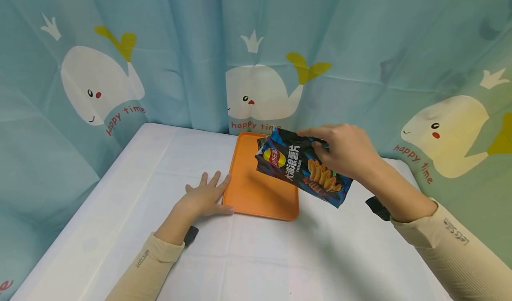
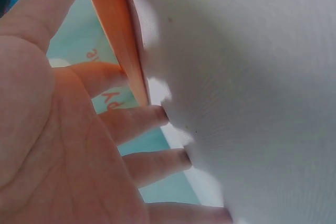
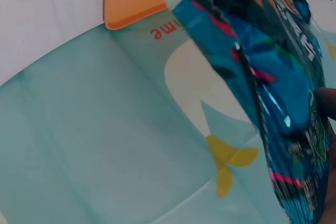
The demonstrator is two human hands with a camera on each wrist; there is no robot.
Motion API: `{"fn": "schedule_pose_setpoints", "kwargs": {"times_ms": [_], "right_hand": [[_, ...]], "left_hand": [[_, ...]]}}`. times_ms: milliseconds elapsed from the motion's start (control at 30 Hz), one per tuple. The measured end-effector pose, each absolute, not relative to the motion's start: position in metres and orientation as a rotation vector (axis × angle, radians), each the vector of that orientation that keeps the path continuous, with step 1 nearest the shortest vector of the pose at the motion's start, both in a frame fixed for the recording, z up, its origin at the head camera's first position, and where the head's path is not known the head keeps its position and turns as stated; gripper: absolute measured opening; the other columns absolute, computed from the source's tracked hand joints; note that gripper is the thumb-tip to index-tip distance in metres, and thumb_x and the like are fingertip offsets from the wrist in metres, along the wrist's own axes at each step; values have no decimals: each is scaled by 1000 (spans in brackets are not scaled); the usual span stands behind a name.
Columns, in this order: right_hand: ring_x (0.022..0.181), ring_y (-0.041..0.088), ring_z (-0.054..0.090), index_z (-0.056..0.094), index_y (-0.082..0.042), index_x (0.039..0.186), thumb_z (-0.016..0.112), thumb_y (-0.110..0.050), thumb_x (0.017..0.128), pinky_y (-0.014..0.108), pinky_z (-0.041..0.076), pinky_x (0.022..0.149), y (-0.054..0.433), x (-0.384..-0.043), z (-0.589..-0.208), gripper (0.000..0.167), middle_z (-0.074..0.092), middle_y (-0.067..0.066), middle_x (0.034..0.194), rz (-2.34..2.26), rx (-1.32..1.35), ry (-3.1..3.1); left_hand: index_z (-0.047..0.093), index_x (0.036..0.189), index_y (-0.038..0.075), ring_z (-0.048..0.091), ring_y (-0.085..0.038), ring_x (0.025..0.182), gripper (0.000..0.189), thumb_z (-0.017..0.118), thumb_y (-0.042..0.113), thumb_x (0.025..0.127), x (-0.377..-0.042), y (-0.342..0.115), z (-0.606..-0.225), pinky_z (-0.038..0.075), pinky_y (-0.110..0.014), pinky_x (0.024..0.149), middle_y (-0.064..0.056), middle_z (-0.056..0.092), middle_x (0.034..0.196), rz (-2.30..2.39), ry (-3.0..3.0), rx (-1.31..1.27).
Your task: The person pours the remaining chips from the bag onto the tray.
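Note:
A dark blue and black bag of potato chips [image 1: 298,165] hangs tilted over the right part of an orange tray [image 1: 256,194]. My right hand [image 1: 344,152] grips the bag by its upper edge, thumb on the printed front. In the right wrist view the crinkled blue back of the chip bag [image 3: 252,77] shows, with only a bit of the hand at the right edge. My left hand [image 1: 208,196] lies with spread fingers at the tray's left edge. In the left wrist view the fingers of the left hand [image 2: 79,129] are straight, thumb and index finger touching the tray's orange side [image 2: 115,30].
The tray lies on a table with a white cloth [image 1: 160,194]. Behind the table hangs a blue-green curtain [image 1: 192,70] with printed whales, close to the tray's far edge. The bag's shadow falls on the cloth to the right front.

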State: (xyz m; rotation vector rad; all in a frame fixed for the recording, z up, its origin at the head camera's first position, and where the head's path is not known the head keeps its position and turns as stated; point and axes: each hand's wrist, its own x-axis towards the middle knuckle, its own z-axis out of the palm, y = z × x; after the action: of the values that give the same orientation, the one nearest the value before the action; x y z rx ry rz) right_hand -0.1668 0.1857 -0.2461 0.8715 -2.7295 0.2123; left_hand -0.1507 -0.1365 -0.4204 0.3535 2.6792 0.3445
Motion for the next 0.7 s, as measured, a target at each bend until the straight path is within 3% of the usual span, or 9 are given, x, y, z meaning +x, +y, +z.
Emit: {"fn": "schedule_pose_setpoints", "kwargs": {"times_ms": [133, 300, 367, 567, 700], "right_hand": [[38, 11, 27, 71, -28, 126, 62, -9, 93, 27, 23, 41, 187, -166, -244, 39, 70, 2, 78, 221, 864, -2721], [38, 11, 26, 71, -28, 125, 63, -8, 93, 27, 22, 40, 186, -166, -243, 39, 72, 2, 81, 222, 868, -2702], [38, 10, 27, 72, -28, 125, 63, -8, 93, 27, 23, 40, 186, -166, -244, 39, 75, 3, 92, 214, 879, -2700], [38, 10, 27, 72, -28, 124, 64, -8, 92, 27, 23, 40, 186, -165, -244, 38, 76, 3, 95, 222, 897, -2696], [38, 10, 27, 73, -28, 124, 64, -8, 92, 27, 23, 40, 187, -164, -243, 38, 75, 2, 88, 218, 901, -2688]], "left_hand": [[20, 161, 20, 6, -53, 149, 101, 69, 63, 83, -150, -136, -420, 17, -85, 100, -20, 12, 166, 347, 2674, 349], [21, 161, 20, 6, -53, 149, 102, 70, 64, 83, -151, -136, -421, 17, -85, 100, -19, 13, 166, 341, 2675, 345], [21, 161, 20, 6, -53, 149, 102, 69, 65, 82, -151, -136, -422, 17, -84, 100, -19, 13, 166, 332, 2677, 342], [22, 161, 20, 6, -53, 149, 102, 69, 65, 82, -152, -136, -423, 16, -85, 100, -19, 13, 166, 339, 2678, 340], [21, 161, 21, 5, -53, 149, 102, 69, 65, 82, -153, -136, -423, 15, -84, 100, -18, 13, 166, 334, 2674, 338]]}}
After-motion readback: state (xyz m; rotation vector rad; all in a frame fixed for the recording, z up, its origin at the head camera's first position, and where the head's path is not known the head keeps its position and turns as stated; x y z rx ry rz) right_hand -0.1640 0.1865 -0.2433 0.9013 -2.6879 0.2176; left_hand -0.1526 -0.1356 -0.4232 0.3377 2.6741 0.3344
